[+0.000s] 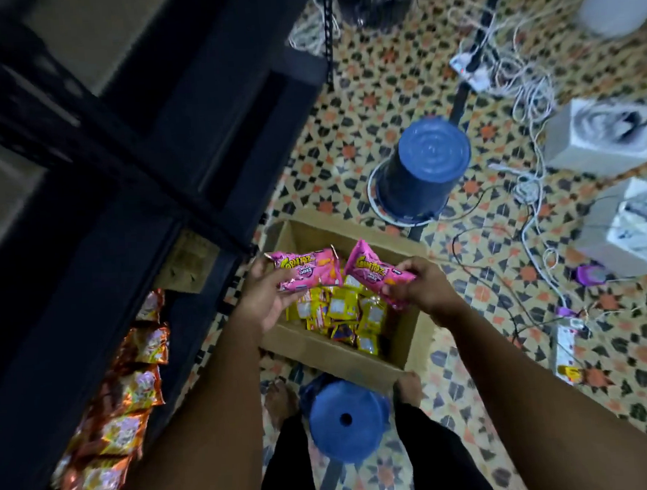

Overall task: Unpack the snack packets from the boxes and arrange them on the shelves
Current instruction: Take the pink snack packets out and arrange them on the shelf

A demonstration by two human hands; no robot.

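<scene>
An open cardboard box (332,352) stands on the patterned floor in front of me, with several yellow snack packets (341,312) lying inside. Over the box, my left hand (264,297) holds a pink snack packet (308,270) by its lower edge. Beside it, my right hand (419,284) pinches a second pink packet (369,272) that tilts down to the right. A dark metal shelf rack (96,205) fills the left of the view, and a row of orange packets (130,393) lies on its low shelf.
A blue stool (346,419) sits between my feet, just below the box. An upturned blue bucket (419,170) stands beyond the box. White cables, power strips (565,351) and grey-white boxes (595,137) litter the floor to the right.
</scene>
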